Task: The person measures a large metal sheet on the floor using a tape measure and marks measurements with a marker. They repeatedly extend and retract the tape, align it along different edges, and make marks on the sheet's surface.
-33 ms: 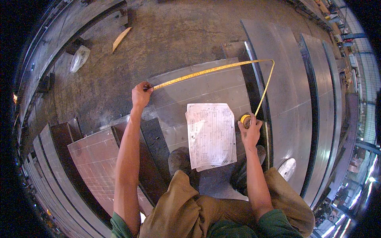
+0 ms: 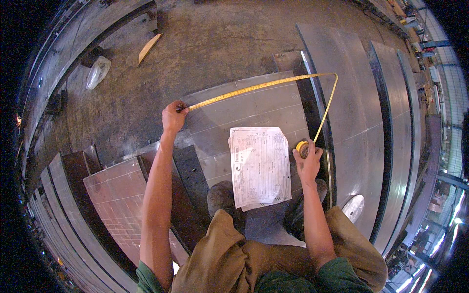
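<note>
A long yellow tape measure blade [image 2: 254,89] runs across the far part of a grey steel plate [image 2: 234,110] with chalk-like lines on it. At the plate's left edge my left hand [image 2: 173,118] is closed on the blade's end. The blade bends sharply above the steel on the right and comes back to the round yellow tape measure case [image 2: 303,148]. My right hand [image 2: 308,163] grips that case from the near side. Between my forearms, printed drawing sheets [image 2: 261,166] lie on the plate, touched by neither hand.
Long steel beams [image 2: 349,112] stand on the right, with a shiny round disc [image 2: 353,208] on one. A reddish marked plate [image 2: 117,188] and more beams [image 2: 73,195] lie on the left. A wood strip [image 2: 149,48] and a clear plastic bag [image 2: 98,72] rest on the floor beyond.
</note>
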### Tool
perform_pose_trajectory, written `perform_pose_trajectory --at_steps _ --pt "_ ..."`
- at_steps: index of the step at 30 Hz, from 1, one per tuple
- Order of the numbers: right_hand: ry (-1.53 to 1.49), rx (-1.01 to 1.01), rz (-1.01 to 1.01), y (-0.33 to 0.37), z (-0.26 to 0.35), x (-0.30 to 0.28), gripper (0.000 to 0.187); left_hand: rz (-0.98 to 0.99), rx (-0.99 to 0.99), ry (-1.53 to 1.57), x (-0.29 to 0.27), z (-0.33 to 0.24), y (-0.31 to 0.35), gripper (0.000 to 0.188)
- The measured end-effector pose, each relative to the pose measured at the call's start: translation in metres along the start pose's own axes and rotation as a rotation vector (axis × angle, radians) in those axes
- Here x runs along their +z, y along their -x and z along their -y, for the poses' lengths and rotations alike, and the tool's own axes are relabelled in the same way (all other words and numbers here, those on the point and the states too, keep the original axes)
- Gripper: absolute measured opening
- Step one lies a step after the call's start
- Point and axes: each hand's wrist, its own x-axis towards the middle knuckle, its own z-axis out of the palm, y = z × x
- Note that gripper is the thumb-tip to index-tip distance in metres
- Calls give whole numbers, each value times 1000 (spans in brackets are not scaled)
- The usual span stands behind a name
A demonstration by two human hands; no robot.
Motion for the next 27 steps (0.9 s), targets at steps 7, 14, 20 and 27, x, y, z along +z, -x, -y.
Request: perform_pose_trajectory --at_steps 7,14,20,27 --pt "-3 -5 -19 0 -2 2 72 9 12 -2 1 2 -1 19" --pt "-3 7 -23 0 -3 2 72 16 35 15 4 3 -1 17" --pt "10 17 -6 -1 -2 3 73 18 25 29 3 6 -2 17" --pt "7 19 -7 -1 -3 4 72 13 34 -7 1 -1 0 17"
